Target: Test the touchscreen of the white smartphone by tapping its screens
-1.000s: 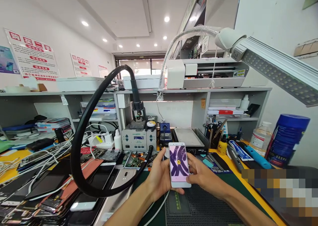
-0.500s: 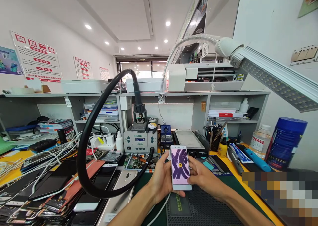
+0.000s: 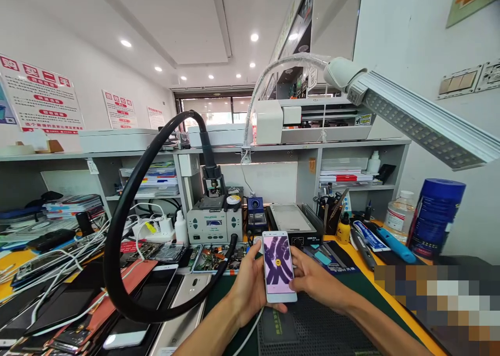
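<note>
A white smartphone (image 3: 278, 266) with a lit purple and white screen is held upright over the work mat, its screen facing me. My left hand (image 3: 250, 280) wraps the phone's left side and back, with fingertips showing below its lower edge. My right hand (image 3: 312, 275) grips the right side, and its thumb rests on the lower right of the screen. A white cable (image 3: 250, 332) runs up from the mat to below my left hand; whether it joins the phone is hidden. Under the hands lies a dark perforated mat (image 3: 324, 327).
A hot-air station (image 3: 214, 225) with a thick black hose (image 3: 113, 241) looping forward stands behind. At left lie piled phones (image 3: 140, 293) and cables. On the right are a glue tube (image 3: 369, 234), a clear bottle (image 3: 399, 215) and a blue can (image 3: 437, 215). A lamp (image 3: 422, 119) hangs overhead.
The whole view has shifted, so the surroundings sit further left in the picture. Both hands keep the same hold on the phone, and its screen looks the same.
</note>
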A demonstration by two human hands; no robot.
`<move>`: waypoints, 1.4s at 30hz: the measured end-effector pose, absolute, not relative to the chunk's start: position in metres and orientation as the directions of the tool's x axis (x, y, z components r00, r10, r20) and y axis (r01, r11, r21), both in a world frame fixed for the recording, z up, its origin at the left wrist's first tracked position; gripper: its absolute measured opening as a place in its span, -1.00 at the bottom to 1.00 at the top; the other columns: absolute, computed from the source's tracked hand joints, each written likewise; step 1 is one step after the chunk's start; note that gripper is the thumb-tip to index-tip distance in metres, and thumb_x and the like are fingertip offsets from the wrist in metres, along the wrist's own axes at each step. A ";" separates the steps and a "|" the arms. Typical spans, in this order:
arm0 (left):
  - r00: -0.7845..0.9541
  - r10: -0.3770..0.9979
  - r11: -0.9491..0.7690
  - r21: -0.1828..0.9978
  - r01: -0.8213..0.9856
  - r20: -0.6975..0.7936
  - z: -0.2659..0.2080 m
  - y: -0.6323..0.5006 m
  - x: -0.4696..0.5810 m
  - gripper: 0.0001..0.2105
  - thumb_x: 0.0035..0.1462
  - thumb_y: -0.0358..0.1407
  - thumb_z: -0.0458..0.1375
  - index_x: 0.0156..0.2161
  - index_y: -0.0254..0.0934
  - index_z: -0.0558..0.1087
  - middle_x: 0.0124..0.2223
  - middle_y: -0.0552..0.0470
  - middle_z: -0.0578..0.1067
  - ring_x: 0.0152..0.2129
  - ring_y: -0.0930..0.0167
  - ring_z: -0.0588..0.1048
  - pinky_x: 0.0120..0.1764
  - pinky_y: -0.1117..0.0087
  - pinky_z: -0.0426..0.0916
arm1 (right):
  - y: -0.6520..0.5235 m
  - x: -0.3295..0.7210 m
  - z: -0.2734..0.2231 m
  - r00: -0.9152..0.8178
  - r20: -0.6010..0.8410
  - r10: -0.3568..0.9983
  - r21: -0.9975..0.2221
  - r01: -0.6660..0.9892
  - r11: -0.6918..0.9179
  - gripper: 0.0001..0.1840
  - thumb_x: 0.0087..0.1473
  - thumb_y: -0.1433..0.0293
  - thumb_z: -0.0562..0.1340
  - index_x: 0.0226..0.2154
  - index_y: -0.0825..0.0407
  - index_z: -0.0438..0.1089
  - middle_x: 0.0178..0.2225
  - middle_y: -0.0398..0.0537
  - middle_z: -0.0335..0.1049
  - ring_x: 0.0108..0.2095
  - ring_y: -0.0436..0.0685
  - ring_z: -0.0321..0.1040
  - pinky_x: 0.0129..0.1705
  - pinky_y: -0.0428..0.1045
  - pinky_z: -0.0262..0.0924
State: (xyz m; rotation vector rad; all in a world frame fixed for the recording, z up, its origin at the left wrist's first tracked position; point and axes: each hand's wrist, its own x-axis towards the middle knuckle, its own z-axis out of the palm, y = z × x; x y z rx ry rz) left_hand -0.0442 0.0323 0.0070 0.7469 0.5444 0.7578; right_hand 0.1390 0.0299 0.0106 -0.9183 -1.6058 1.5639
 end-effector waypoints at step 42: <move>0.629 0.763 0.483 0.778 -0.401 -0.150 0.002 0.033 -0.045 -0.30 0.19 0.25 -0.08 0.05 -0.33 0.50 -0.13 -0.25 0.53 -0.38 0.19 0.56 -0.57 0.25 0.49 | 0.034 0.137 0.011 -0.416 -0.023 0.909 -0.995 0.094 0.018 -0.37 -0.06 0.41 0.25 0.12 -0.04 0.27 -0.14 -0.04 0.52 -0.20 0.19 0.49 -0.28 0.03 0.37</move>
